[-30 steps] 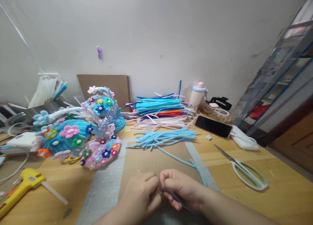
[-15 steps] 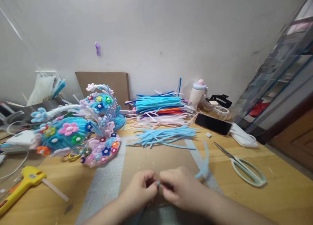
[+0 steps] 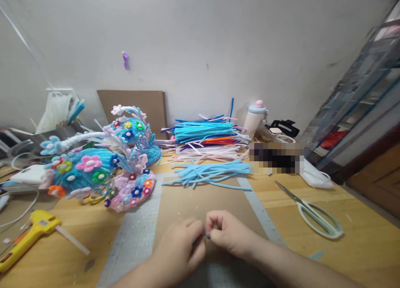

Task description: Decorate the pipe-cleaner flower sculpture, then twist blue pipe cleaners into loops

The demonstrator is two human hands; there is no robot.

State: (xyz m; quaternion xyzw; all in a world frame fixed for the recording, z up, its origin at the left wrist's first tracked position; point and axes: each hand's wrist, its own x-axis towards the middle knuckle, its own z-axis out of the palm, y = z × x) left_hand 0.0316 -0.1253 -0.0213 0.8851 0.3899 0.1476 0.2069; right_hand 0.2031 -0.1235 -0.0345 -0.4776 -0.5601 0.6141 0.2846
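My left hand [image 3: 184, 244] and my right hand [image 3: 231, 234] meet low in the middle, over a brown cardboard sheet [image 3: 181, 202]. Both are closed in a pinch on a light blue pipe cleaner [image 3: 207, 234], of which only a small bit shows between the fingertips. A blurred light blue strip [image 3: 316, 254] sticks out beyond my right forearm; its link to the pinched bit is hidden. Just past the hands lies a loose bunch of light blue pipe cleaners [image 3: 209, 173]. The cardboard rests on a grey cutting mat [image 3: 125, 246].
On the left stand flower-covered pipe-cleaner ornaments [image 3: 84, 167], with a yellow glue gun [image 3: 40, 229] in front. Scissors [image 3: 312, 213] lie at the right. A stack of coloured pipe cleaners [image 3: 203, 138] and a bottle [image 3: 254, 117] stand by the wall, near a pixelated patch.
The hands have turned at the pinch, the left rolling over with its knuckles up. The blue strip that stood up beside my right hand now appears lower and farther right.
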